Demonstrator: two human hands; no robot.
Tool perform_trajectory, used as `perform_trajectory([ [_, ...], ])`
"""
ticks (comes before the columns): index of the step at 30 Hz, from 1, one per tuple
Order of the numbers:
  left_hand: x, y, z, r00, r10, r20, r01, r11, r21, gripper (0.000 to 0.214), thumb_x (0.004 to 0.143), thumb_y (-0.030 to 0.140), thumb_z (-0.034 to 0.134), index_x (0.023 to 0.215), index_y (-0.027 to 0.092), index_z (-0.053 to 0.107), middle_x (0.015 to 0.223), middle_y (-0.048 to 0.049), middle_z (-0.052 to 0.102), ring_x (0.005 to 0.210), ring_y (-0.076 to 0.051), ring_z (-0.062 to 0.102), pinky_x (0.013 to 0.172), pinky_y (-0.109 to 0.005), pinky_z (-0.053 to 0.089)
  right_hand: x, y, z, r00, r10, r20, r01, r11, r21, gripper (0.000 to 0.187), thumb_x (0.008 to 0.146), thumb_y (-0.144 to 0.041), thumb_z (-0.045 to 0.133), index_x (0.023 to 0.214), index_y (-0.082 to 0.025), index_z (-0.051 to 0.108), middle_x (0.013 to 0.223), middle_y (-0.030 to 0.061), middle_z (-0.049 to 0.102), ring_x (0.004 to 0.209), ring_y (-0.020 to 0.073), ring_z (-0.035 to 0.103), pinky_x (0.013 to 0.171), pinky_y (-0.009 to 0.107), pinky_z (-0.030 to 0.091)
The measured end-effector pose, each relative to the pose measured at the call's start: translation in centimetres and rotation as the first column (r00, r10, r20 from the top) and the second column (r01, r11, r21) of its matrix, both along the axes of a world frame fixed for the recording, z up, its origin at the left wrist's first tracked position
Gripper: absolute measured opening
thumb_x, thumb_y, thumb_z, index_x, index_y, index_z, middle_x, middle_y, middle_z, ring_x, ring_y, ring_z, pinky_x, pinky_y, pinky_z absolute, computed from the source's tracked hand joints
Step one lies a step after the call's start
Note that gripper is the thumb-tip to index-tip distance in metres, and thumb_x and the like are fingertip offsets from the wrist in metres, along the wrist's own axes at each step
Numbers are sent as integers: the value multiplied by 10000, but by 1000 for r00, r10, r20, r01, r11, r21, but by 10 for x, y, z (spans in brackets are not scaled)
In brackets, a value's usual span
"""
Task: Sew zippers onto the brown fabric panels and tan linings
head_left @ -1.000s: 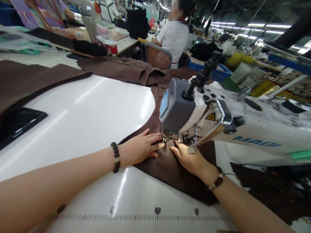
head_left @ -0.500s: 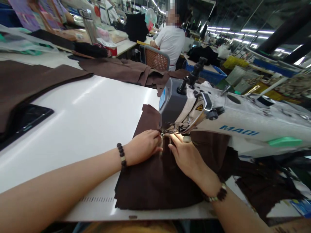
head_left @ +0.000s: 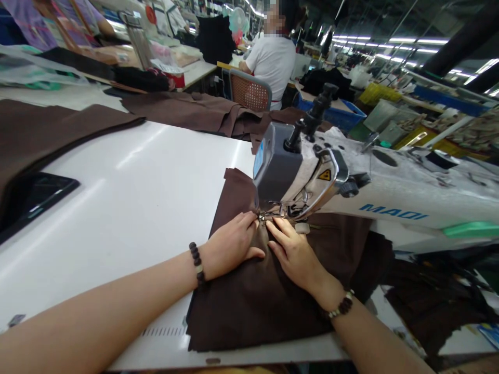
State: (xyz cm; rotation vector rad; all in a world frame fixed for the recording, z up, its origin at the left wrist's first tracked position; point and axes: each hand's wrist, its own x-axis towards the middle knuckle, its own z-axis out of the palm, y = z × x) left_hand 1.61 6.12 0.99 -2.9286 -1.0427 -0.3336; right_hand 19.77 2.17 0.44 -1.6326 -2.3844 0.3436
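Note:
A dark brown fabric piece lies on the white sewing table, running under the head of a white and grey sewing machine. My left hand rests flat on the cloth just left of the presser foot, fingers stretched toward it. My right hand lies flat on the cloth just right of it, fingertips at the foot. Both wrists carry bead bracelets. The needle itself is hidden behind the foot and fingers.
More brown fabric lies stacked at the far left and across the back of the table. A dark panel is set into the table at left. A person in a white shirt sits ahead on a chair. Dark cloth hangs at lower right.
The brown cloth has been drawn toward me, so its near edge now lies over the ruler at the table's front. Both hands stay at the presser foot. The view has tilted slightly.

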Motion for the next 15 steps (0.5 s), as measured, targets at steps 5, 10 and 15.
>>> perform_trajectory([
  [5,2,-1,-5,1000,-10,-25,11,999,43,705,701,570,632,1069,-24,539,1089,-197,544,1061,-301,491,950,-373,400,1,0,-1,1000,3,0,-3,1000,18,417,912,-236,355,1323,-177,390,1350,98,406,1257,237,348,1041,547,236],
  [10,2,0,-6,999,1,-37,1,1000,31,735,691,586,623,1079,-32,536,1092,-198,540,1062,-301,486,948,-367,402,-1,-1,-4,1000,-30,3,30,999,30,417,902,-232,376,1316,-180,388,1340,86,419,1246,229,363,1034,531,265],
  [15,2,1,-4,999,32,7,-31,995,-89,706,684,575,636,1082,-1,544,1117,-172,517,1057,-283,490,948,-345,411,-2,-2,-6,999,-21,30,20,998,56,411,912,-235,363,1321,-204,380,1331,73,429,1230,235,378,1017,521,295],
])
